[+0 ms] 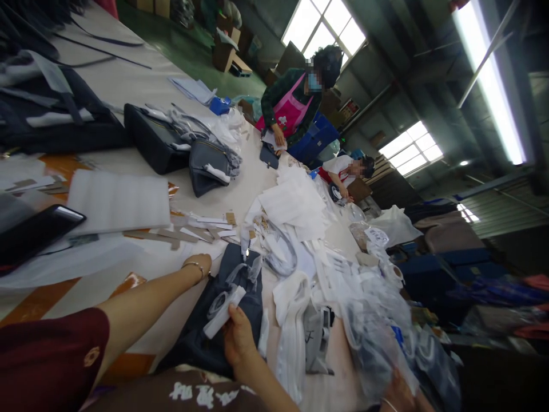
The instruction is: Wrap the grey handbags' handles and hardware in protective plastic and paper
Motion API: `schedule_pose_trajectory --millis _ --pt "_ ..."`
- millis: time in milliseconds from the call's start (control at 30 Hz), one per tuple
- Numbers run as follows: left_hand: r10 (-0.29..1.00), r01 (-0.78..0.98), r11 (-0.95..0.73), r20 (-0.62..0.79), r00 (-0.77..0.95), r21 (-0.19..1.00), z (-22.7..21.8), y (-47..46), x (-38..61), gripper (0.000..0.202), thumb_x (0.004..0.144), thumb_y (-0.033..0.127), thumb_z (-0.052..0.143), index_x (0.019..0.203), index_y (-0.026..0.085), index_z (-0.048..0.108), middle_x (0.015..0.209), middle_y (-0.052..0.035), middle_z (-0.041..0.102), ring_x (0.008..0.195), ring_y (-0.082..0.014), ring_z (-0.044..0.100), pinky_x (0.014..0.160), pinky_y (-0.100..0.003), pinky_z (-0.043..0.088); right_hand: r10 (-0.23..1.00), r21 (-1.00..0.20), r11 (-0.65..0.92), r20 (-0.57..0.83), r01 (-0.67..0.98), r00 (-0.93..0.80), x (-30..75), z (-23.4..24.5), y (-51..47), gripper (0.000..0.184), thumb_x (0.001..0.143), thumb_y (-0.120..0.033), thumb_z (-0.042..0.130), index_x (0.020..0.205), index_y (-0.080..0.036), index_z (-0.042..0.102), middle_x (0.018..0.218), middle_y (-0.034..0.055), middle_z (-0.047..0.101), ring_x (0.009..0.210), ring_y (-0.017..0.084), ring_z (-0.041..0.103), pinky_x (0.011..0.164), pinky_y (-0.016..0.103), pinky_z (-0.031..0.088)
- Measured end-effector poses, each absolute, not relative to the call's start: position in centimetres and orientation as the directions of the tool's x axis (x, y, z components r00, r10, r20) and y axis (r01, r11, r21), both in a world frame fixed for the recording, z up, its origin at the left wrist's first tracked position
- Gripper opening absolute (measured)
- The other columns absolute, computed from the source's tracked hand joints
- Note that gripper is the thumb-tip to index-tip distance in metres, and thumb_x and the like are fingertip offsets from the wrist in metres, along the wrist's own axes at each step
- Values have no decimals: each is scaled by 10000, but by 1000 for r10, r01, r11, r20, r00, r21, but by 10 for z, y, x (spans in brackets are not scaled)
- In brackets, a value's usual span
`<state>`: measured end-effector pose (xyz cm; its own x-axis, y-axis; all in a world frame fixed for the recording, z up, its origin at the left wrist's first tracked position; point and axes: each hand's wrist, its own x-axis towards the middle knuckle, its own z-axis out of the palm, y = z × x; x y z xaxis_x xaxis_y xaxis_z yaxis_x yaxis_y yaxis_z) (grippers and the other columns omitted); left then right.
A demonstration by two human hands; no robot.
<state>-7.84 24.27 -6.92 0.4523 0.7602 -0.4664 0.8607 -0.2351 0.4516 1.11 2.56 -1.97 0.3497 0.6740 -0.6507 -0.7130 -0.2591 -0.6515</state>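
A dark navy handbag [201,326] lies in front of me on the table, with clear plastic wrapping [253,272] around its upper part. My right hand [240,337] is over the bag, thumb and fingers closed on a white wrapped strip [223,312]. A looped translucent band [218,303] lies against that strip. My left hand [202,264], with a bracelet at the wrist, is at the bag's left edge near its top. Its fingers are mostly hidden, so their closure does not show.
White foam sheets [295,200] and foam strips [291,332] lie beyond and right of the bag. Dark bags [210,166] and a foam pad [120,200] sit left. Two people [295,103] work across the table; another person's hand [398,392] appears at lower right.
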Motion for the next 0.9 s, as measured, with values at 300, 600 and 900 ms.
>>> schedule_pose_trajectory --millis 300,600,900 --pt "831 784 -55 -407 379 619 -66 247 -111 234 828 292 425 836 160 618 944 -158 698 941 -306 651 781 -373 468 685 -648 -259 -646 -717 336 12 -19 26 379 667 -397 813 931 -163 673 867 39 722 801 212 672 749 332 541" --pt "726 520 132 -440 528 844 -36 204 -131 254 809 449 402 742 209 449 584 31 497 465 -127 440 467 -233 329 697 -626 -227 -640 -746 325 12 -21 27 320 705 -334 787 952 -164 675 886 28 728 807 193 670 790 316 536" --pt "526 596 -226 -419 740 770 -15 208 -135 222 634 374 588 715 182 666 578 7 553 590 -165 476 576 -257 304 673 -592 -243 -673 -768 306 12 -15 28 297 730 -300 761 974 -180 640 851 12 720 742 181 671 772 325 537"
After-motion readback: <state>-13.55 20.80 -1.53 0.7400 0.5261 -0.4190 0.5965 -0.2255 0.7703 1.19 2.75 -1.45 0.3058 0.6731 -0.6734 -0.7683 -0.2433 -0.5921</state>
